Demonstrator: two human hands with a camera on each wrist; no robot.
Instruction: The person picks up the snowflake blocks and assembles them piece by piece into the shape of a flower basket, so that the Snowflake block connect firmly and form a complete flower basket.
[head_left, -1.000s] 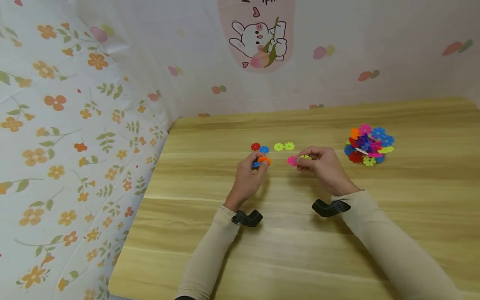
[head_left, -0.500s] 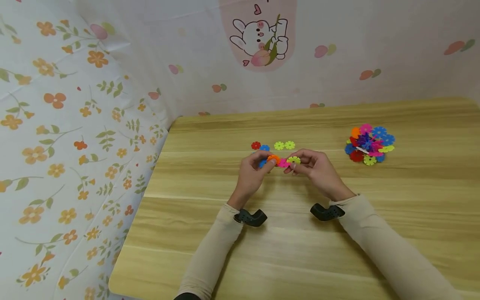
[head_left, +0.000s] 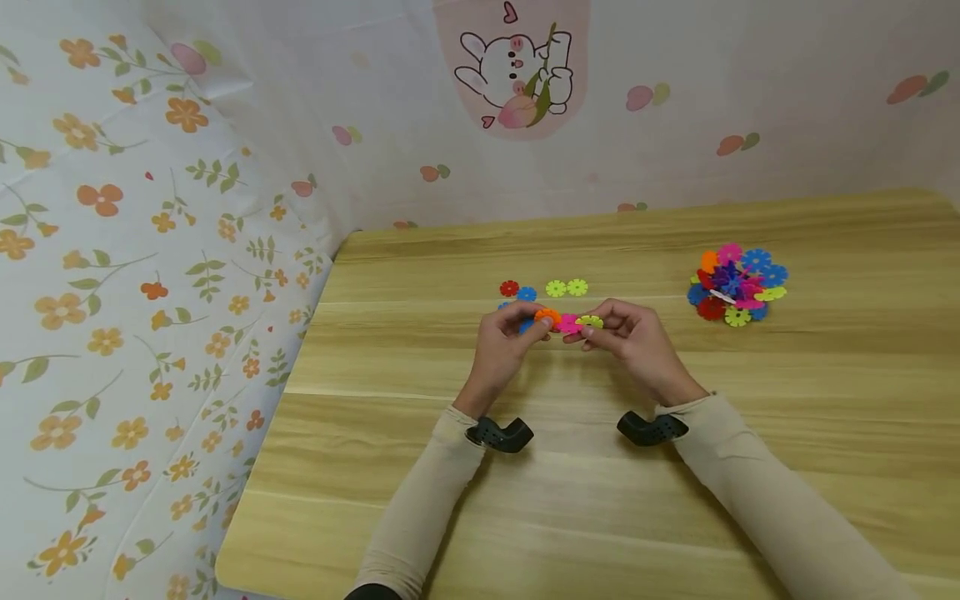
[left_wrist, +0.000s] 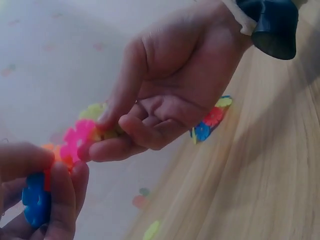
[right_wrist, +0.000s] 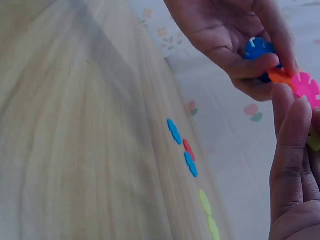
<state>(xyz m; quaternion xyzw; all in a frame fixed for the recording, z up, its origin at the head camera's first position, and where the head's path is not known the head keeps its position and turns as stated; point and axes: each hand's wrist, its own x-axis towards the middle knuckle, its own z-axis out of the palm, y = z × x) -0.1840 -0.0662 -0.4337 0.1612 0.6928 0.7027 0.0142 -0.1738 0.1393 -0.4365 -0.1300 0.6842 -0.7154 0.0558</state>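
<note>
In the head view my left hand [head_left: 501, 354] pinches an orange notched flower disc [head_left: 547, 317] between thumb and fingers. A blue flower disc [left_wrist: 36, 200] is held within the same hand, beside the orange one. My right hand [head_left: 641, 342] pinches a yellow-green flower disc [head_left: 591, 321] that is joined to a pink flower disc [head_left: 570, 323]. The pink disc meets the orange one between the two hands, above the table. Whether their slots are engaged cannot be told; fingertips cover part of the contact.
On the wooden table [head_left: 577, 500], behind the hands, lie a red disc [head_left: 509, 287], a blue disc [head_left: 527, 294] and a yellow-green pair [head_left: 566, 287]. A multicoloured cluster of joined discs [head_left: 735, 287] stands to the right. A printed cloth [head_left: 300, 100] hangs along the back and left.
The hands have come together: the left moved slightly right, the right moved left, bringing the pink disc against the orange one. Over the last half second they have barely moved.
</note>
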